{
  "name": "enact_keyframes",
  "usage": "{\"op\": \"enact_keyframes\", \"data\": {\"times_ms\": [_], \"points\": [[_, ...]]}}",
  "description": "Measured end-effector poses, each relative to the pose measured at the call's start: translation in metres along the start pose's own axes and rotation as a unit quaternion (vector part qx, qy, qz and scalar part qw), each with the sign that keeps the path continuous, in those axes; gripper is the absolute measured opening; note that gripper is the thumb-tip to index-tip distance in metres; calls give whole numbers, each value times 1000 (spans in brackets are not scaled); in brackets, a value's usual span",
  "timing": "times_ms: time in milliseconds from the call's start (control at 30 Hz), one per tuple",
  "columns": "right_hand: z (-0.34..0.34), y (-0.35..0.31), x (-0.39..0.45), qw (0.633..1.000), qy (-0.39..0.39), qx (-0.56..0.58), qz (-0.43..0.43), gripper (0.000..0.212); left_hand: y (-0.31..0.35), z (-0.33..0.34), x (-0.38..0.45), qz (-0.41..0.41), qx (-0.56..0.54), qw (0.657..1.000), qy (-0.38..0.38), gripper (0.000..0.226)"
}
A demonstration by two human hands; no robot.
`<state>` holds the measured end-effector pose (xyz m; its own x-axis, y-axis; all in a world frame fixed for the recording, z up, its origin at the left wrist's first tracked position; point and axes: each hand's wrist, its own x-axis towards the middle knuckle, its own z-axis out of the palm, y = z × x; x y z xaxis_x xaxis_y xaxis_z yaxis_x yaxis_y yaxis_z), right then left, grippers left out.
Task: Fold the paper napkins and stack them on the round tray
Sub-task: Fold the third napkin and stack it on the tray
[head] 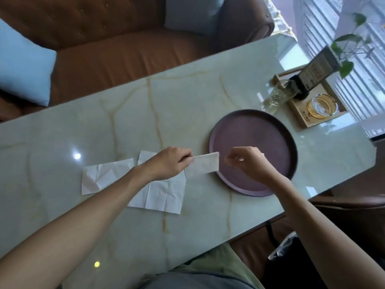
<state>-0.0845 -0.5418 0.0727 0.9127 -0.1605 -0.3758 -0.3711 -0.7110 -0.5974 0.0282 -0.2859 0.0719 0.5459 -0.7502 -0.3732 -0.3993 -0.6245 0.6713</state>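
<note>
tray (270, 140) R on table (125, 122) | 2 flat napkins (160, 192) L

The desk (187, 97) is topped with glossy, veined, marble-like stone in which lights are mirrored. The napkins (160, 195) are made of thin, creased, matt paper. A matt, smooth finish is shown by the round tray (260, 130). The sofa (104, 49) is upholstered in leather-like material.

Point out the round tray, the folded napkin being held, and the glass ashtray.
round tray (268, 140): head view, bare floor of the tray.
folded napkin (205, 164): head view, middle of the strip.
glass ashtray (320, 106): head view, its bowl.
</note>
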Motion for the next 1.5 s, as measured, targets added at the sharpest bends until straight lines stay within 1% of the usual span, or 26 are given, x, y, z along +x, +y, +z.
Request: {"op": "enact_keyframes", "data": {"times_ms": [33, 67, 100, 133, 167, 200, 233, 300, 333, 367, 433, 500, 567, 633, 733, 767, 800, 867, 900, 1000, 1067, 1233, 1400, 1500], "points": [[-5, 18, -1, 998, 3, 57, 24, 5, 7, 2, 11, 1, -10, 1000, -7, 19], [-10, 32, -3, 990, -10, 131, 47, 13, 15, 5, 21, 2, -23, 1000, -16, 17], [-11, 42, -5, 973, -36, 218, 72, 30, 23, 9, 31, 2, -41, 999, -27, 16], [-11, 49, -7, 947, -66, 302, 91, 47, 31, 13, 41, 2, -63, 997, -39, 15], [-9, 54, -10, 921, -90, 365, 107, 58, 40, 17, 51, 2, -85, 995, -49, 14], [-6, 57, -11, 900, -110, 405, 114, 60, 49, 21, 61, 1, -103, 993, -60, 14], [-4, 59, -11, 887, -123, 429, 117, 57, 57, 25, 70, -1, -117, 991, -71, 14], [-2, 66, -9, 867, -136, 467, 113, 38, 68, 32, 89, -11, -148, 985, -92, 16], [0, 72, -8, 858, -124, 486, 110, 26, 70, 37, 98, -17, -170, 980, -99, 18], [1, 78, -7, 847, -101, 508, 116, 18, 71, 41, 107, -24, -194, 976, -99, 18], [1, 91, -5, 830, -49, 537, 143, 17, 70, 53, 124, -52, -251, 964, -75, 11], [2, 106, -1, 823, -17, 544, 161, 21, 68, 68, 139, -100, -313, 943, -43, 6], [4, 118, 4, 819, -2, 544, 179, 21, 64, 88, 153, -157, -346, 925, -15, 12], [6, 129, 10, 823, 17, 533, 199, 16, 59, 108, 166, -211, -369, 905, 10, 17], [8, 144, 20, 822, 37, 517, 234, 17, 55, 131, 179, -285, -439, 852, 18, 22], [10, 148, 23, 822, 38, 512, 247, 18, 55, 136, 182, -301, -446, 843, 18, 20], [12, 153, 26, 824, 37, 503, 259, 19, 55, 141, 186, -309, -444, 841, 24, 15], [15, 158, 30, 830, 40, 479, 283, 20, 56, 147, 191, -310, -420, 852, 49, 6], [17, 160, 31, 834, 46, 464, 294, 22, 56, 149, 193, -306, -403, 860, 62, 6], [20, 165, 32, 858, 56, 396, 324, 24, 50, 154, 198, -285, -317, 900, 89, 14], [23, 168, 32, 875, 57, 346, 333, 24, 47, 156, 200, -277, -273, 916, 101, 16], [22, 167, 33, 899, 64, 273, 337, 18, 48, 161, 203, -256, -212, 935, 124, 4], [19, 170, 35, 907, 76, 231, 344, 20, 50, 164, 208, -247, -190, 941, 130, 7], [20, 170, 34, 910, 71, 205, 353, 20, 48, 167, 211, -247, -175, 944, 133, 9]]}}
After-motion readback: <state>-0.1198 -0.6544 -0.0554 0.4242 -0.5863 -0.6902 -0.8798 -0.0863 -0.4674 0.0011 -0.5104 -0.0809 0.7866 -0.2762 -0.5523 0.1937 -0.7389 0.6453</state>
